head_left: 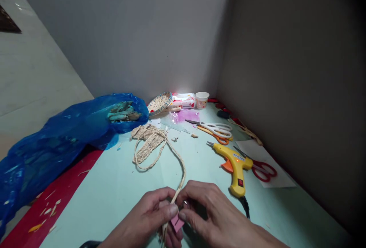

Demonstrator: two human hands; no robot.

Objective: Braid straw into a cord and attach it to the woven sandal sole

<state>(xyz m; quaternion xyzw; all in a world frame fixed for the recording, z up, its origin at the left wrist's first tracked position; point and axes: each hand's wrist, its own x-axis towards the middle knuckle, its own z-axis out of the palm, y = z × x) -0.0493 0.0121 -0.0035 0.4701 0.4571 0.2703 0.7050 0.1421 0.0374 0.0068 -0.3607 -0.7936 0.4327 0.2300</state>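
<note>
Near the front edge of the view, my left hand [151,215] pinches a braided straw cord [182,173] between thumb and fingers. The cord runs up from my hands to a loosely wound bundle [150,145] of the same braid. A small pink piece [177,223] with a dark line on it sits between my two thumbs, beside the cord. My right hand [207,210] is closed at that piece, thumb and forefinger meeting at its edge. A small shiny metal bit [185,204] shows by my right fingers; I cannot make out what it is.
A yellow glue gun [236,164] lies at right, beside red-handled scissors [261,168] on white paper [281,175]. White-handled scissors [217,129] and orange-handled scissors [221,139] overlap behind it. Further back are a paper cup [202,101] and woven basket [160,103]. A blue plastic bag [63,133] fills the left.
</note>
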